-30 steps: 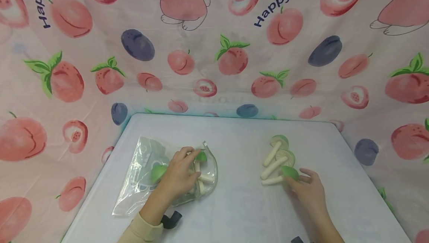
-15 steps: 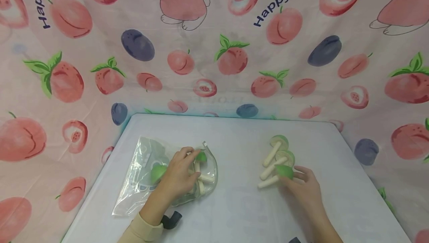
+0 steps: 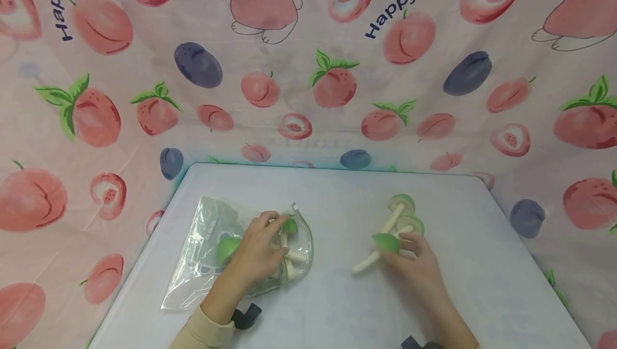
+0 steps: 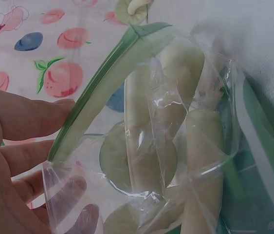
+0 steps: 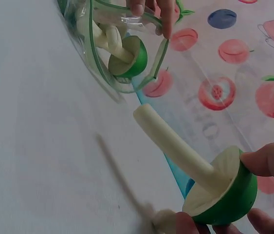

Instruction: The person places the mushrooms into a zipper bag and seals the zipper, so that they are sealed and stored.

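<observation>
My left hand holds the rim of a clear zip bag lying on the left of the table. In the left wrist view, its thumb is at the green zip strip and other fingers show through the plastic. The bag's mouth gapes to the right, with several toy mushrooms inside. My right hand grips a green-capped mushroom by its cap, raised over the table. Its pale stem points left towards the bag's mouth. Just behind that hand lie two more mushrooms, one at the back, one partly hidden.
A white table bears everything. Fruit-printed cloth rises behind and at both sides. A black strap piece sits by the left wrist, and another dark piece by the right.
My right hand has lifted the nearest mushroom from beside the other two and carried it left, towards the bag. My left hand and the bag have stayed still.
</observation>
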`<action>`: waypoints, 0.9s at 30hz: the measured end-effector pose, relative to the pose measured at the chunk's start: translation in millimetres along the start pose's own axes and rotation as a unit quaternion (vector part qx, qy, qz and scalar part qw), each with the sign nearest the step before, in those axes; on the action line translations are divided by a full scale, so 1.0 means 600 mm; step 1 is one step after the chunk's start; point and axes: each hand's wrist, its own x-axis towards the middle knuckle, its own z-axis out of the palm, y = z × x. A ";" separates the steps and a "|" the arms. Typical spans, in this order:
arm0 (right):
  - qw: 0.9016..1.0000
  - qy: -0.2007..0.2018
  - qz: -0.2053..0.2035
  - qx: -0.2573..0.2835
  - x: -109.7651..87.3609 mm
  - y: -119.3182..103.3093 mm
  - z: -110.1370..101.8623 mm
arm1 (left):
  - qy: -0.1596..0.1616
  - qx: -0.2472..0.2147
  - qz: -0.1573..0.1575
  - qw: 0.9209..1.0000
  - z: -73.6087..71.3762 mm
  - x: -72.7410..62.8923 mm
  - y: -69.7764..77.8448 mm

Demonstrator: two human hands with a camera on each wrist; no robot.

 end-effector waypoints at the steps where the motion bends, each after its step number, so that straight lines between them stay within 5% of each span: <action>1: 1.000 -0.005 -0.002 0.002 0.000 -0.002 0.004 | -0.001 0.000 0.000 1.000 0.000 0.000 0.000; 27: 0.996 -0.057 -0.038 0.062 0.023 -0.058 0.118 | -0.009 0.000 0.002 1.000 -0.004 0.001 0.005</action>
